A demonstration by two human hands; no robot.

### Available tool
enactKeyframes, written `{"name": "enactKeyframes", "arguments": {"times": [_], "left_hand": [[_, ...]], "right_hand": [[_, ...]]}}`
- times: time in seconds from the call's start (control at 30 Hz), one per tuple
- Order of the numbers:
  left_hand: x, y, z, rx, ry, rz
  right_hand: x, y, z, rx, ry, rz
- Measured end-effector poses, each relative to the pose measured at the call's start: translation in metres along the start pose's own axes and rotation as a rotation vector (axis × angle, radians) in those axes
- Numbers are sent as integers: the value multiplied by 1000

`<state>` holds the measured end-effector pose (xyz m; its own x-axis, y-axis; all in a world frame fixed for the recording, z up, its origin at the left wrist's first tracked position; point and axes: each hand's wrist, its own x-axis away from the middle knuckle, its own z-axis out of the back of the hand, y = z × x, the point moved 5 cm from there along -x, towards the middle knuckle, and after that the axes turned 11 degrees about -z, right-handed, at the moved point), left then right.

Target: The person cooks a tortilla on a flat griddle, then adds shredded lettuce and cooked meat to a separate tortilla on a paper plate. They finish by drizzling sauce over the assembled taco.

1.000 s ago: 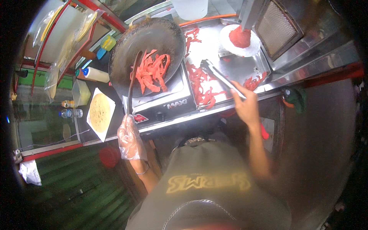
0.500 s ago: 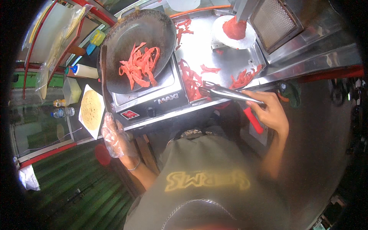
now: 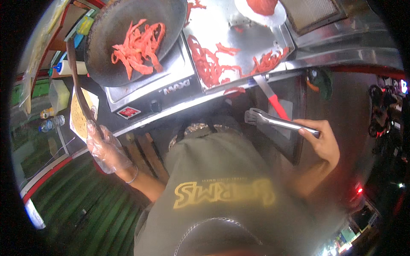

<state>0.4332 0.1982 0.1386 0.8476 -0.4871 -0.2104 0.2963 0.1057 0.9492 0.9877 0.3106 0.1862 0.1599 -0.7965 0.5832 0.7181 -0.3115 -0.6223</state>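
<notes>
My left hand (image 3: 104, 147), in a clear plastic glove, is closed around a long brown wooden spatula (image 3: 76, 77). The spatula slants up and left, passing over a round flatbread (image 3: 78, 116) on white paper. To its right, red meat strips (image 3: 139, 49) are heaped in a dark wok (image 3: 99, 55) on a stove. My bare right hand (image 3: 322, 143) grips metal tongs (image 3: 282, 123), held in front of the counter edge. Nothing shows between the tong tips. Beyond them, a red-handled knife (image 3: 278, 107) juts out from the tray's near edge.
A metal tray (image 3: 252, 40) holds more red strips along its near side. At its back stands a cone of red meat (image 3: 262, 6) on a white disc. A squeeze bottle (image 3: 68, 68), a tub (image 3: 59, 96) and a water bottle (image 3: 51, 123) are at the left.
The tongs have come away from the tray, toward me and to the right. The wooden spatula has swung left from the wok's rim, over the flatbread. The whole view has shifted.
</notes>
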Motion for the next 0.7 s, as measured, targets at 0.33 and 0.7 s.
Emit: {"name": "enactKeyframes", "arguments": {"times": [0.33, 0.7], "left_hand": [[-41, -8, -4, -1, -47, -78], [-74, 6, -30, -309, -252, -676]], "right_hand": [[-4, 107, -134, -874, 278, -369], [40, 56, -119, -864, 511, -141]]}}
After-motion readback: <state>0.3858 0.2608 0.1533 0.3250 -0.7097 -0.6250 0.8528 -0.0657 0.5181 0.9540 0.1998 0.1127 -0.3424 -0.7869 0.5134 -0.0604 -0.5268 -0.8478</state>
